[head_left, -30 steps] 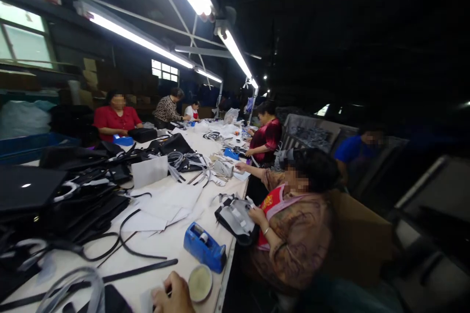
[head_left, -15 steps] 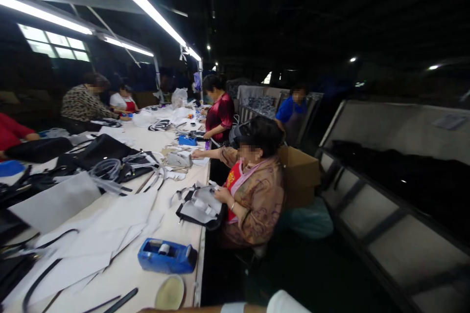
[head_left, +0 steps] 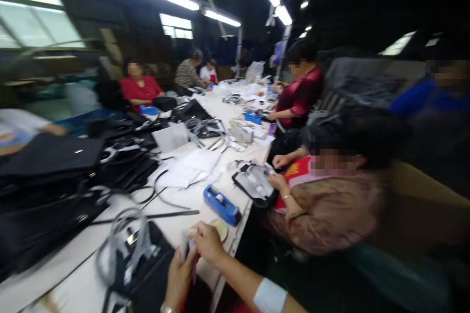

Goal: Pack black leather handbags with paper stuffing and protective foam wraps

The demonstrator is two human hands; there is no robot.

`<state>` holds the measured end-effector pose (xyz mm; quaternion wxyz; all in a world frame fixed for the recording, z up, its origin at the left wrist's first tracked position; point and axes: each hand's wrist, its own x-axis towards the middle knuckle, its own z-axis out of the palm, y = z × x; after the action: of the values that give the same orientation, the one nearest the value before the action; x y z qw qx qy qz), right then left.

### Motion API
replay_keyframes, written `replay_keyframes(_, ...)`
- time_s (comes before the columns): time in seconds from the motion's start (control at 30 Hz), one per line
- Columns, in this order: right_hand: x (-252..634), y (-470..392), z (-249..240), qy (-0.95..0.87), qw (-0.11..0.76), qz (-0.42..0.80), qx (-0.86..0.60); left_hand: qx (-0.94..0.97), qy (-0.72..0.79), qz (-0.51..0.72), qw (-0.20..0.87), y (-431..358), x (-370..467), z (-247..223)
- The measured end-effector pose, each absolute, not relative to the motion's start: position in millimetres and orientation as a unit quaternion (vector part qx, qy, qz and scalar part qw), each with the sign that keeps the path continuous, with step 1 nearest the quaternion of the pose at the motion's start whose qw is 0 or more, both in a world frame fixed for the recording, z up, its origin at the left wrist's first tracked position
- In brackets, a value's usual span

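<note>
At the near end of the long table (head_left: pixel 172 234), the person's right hand (head_left: pixel 207 243) and left hand (head_left: pixel 178 276) meet, pinching a small pale piece (head_left: pixel 186 244) above a black bag (head_left: pixel 147 274). It looks best to hold that piece tight and flat. A little round dish (head_left: pixel 220 227) and a blue tape holder (head_left: pixel 222 205) sit just beyond. Everything is blurry, and I can read no words anywhere.

The black bag (head_left: pixel 147 274) looks like smooth leather with clear plastic wrap (head_left: pixel 125 234) on it. The tape holder (head_left: pixel 222 204) is shiny blue plastic. White paper sheets (head_left: pixel 191 171) look matt. The tabletop (head_left: pixel 176 205) is smooth.
</note>
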<state>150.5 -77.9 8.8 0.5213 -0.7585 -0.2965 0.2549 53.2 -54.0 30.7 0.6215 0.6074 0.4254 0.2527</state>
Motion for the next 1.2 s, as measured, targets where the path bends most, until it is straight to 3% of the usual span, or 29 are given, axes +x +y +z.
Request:
replay_keyframes(0.13,154.0,-66.4,15.3,-0.35,0.532,0.279,-0.718,0.556,0.451,0.314,0.624,-43.9,50.7,20.5)
replay_keyframes(0.33,169.7,-69.4,12.3,-0.357,0.559,0.501,-0.556,0.476,0.416,0.334,0.699,-41.7,48.8,13.6)
replay_keyframes(0.6,181.1,-68.1,6.7,-0.381,0.52,0.418,-0.64,0.467,0.417,0.337,0.703,-40.5,57.7,1.6)
replay_keyframes(0.9,175.0,-58.2,-10.4,-0.343,0.54,0.399,-0.657,0.615,0.478,0.339,0.527,-45.3,62.9,8.6)
replay_keyframes(1.2,175.3,-47.3,-29.1,-0.184,0.573,0.528,-0.6,0.73,0.454,0.296,0.415,-41.9,63.0,-1.7)
